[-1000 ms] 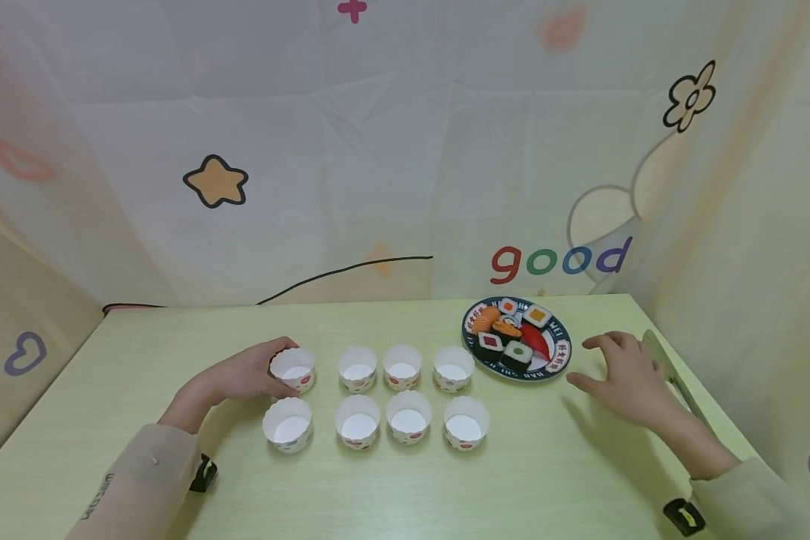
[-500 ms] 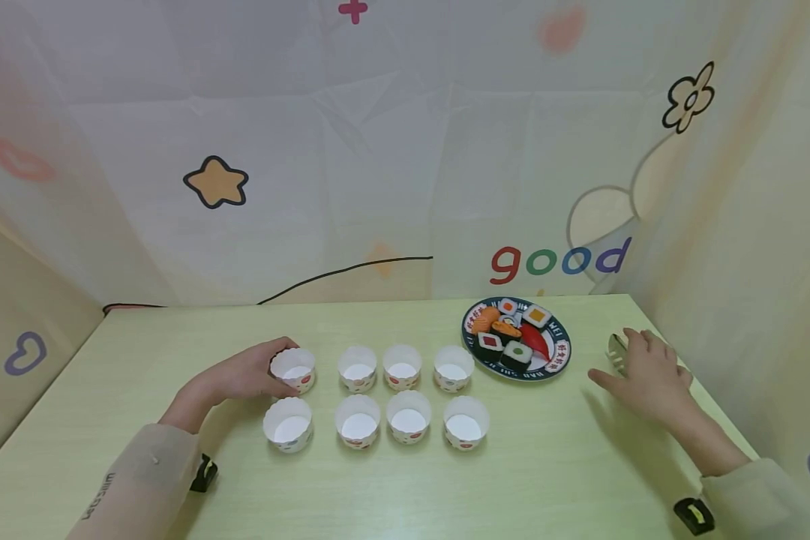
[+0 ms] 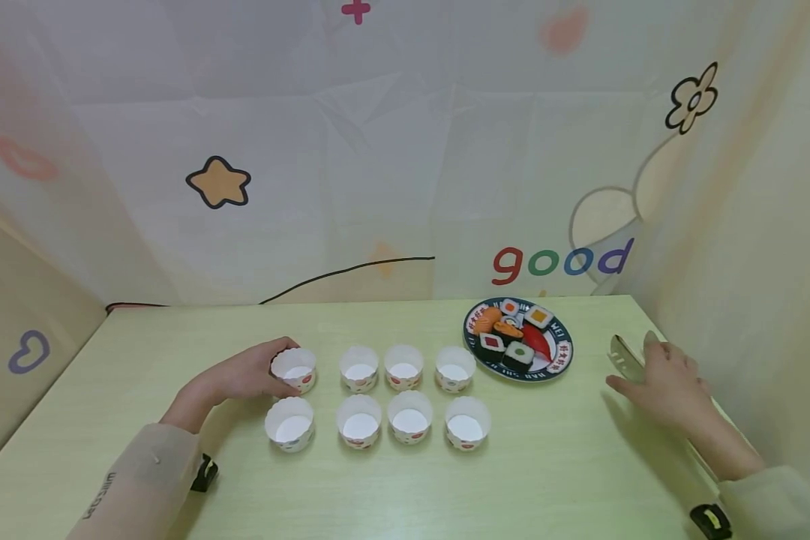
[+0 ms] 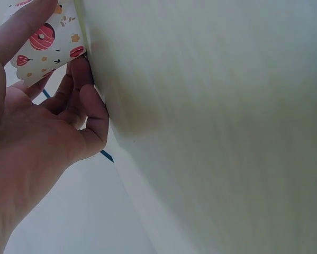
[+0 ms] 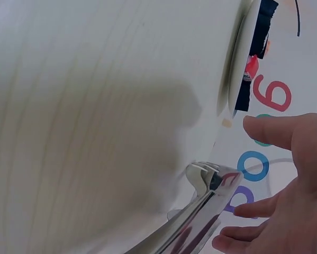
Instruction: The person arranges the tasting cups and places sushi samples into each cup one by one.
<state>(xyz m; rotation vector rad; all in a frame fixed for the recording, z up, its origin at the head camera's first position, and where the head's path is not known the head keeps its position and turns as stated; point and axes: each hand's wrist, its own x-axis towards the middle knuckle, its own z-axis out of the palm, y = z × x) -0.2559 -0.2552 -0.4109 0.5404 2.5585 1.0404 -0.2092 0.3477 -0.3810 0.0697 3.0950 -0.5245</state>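
Note:
My left hand holds the back-left white paper baking cup at its side, thumb in front and fingers behind. In the left wrist view this cup shows printed donuts, with fingers curled about its base. At the table's right side my right hand hovers over metal serving tongs, fingers apart. The right wrist view shows the shiny tongs, one end fork-like, beside the spread thumb and fingers; nothing is gripped there. The hand covers the tongs' handle end in the head view.
More white paper cups stand in two rows, such as a front-left cup and a front-right cup. An oval dark-rimmed plate carries several toy-like sushi pieces at the back right. A printed curtain hangs behind the table.
My right hand has moved right, away from the plate, over the tongs, whose tip end now shows left of the hand. The left hand stays at its cup.

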